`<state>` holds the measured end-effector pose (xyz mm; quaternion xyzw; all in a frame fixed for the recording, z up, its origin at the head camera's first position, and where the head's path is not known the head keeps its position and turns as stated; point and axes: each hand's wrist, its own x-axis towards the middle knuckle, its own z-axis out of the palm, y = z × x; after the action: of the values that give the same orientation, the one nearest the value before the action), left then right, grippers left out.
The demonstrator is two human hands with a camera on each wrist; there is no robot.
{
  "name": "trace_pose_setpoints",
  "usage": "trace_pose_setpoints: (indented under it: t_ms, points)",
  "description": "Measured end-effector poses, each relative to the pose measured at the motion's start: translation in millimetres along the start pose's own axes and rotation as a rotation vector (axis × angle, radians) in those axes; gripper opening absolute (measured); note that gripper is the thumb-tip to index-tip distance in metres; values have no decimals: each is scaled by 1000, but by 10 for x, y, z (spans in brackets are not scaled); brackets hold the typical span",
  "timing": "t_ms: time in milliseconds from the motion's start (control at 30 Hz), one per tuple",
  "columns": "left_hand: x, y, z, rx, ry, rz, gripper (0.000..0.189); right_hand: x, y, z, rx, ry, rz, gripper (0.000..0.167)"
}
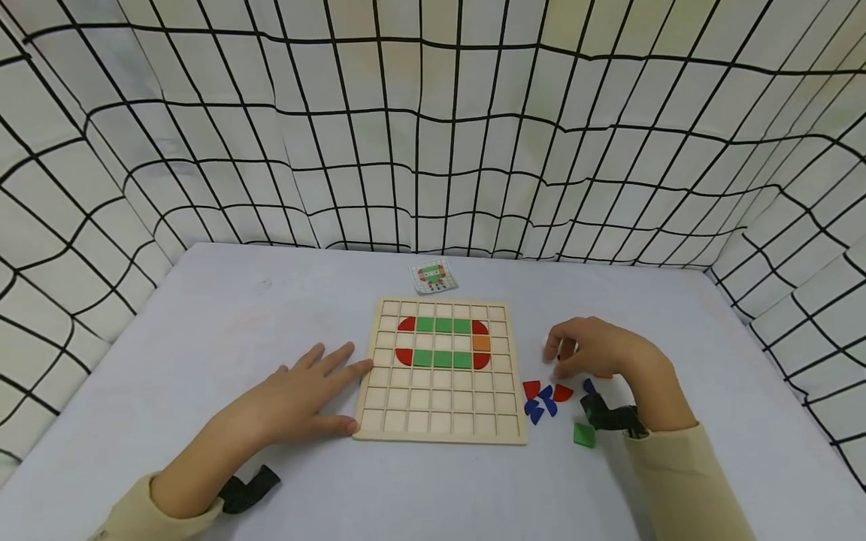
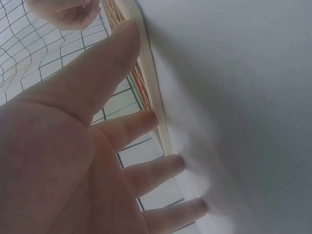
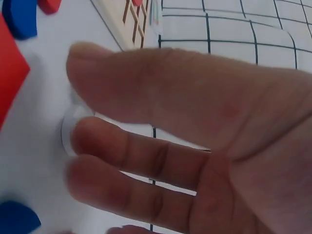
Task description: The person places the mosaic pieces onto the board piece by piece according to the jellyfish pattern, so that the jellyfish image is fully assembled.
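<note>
A square wooden grid board (image 1: 440,421) lies in the middle of the table, with green tiles (image 1: 443,324), red rounded pieces (image 1: 481,360) and an orange square (image 1: 481,343) set in its upper cells. My left hand (image 1: 298,402), fingers spread, rests at the board's left edge; its thumb and fingertips meet the wooden rim (image 2: 155,90) in the left wrist view. Right of the board, my right hand (image 1: 598,347) curls low over the table. Between its thumb and fingers it pinches a small white rounded piece (image 3: 69,129), mostly hidden by the fingertips.
Loose blue pieces (image 1: 551,406), red pieces (image 1: 563,393) and a green square (image 1: 585,435) lie between the board and my right wrist. A small pattern card (image 1: 433,276) is behind the board. White walls with black grid lines (image 1: 433,143) enclose the table.
</note>
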<state>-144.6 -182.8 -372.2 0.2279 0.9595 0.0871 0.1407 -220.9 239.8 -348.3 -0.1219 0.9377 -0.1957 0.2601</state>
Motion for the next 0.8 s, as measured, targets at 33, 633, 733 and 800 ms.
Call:
trace_pose_setpoints:
  t_ms: [33, 633, 733, 800]
  points:
    - [-2, 3, 1, 1, 1, 2, 81, 3, 24, -13, -2, 5, 1, 18]
    - [-19, -28, 10, -9, 4, 1, 82, -45, 527, -40, 58, 19, 165, 34]
    - [-15, -32, 15, -14, 3, -2, 83, -24, 538, -37, 57, 17, 124, 26]
    - [-14, -35, 22, -14, 4, -1, 83, -3, 533, -45, 55, 13, 70, 20]
